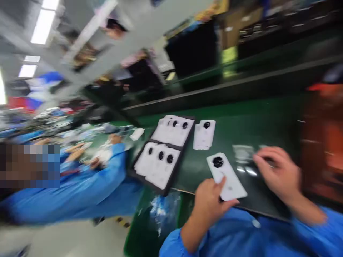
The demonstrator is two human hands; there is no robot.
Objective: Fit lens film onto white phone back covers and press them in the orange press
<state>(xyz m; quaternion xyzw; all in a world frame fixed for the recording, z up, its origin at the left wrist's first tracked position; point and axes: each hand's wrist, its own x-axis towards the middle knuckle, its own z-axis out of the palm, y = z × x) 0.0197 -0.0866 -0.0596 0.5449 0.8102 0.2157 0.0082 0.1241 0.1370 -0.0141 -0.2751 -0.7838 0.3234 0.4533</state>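
White panel (233,182) x1, flat, round black disc (218,162), pinched in left hand (210,200); right hand (281,173) loosely curled, hold unclear; two loose panels (205,137) overlap beside one black tray (175,172).

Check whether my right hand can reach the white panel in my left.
Likely yes: nothing stands between the right hand and the white panel, and the left hand leaves its right edge uncovered.

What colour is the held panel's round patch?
The round patch is black, in the head view.
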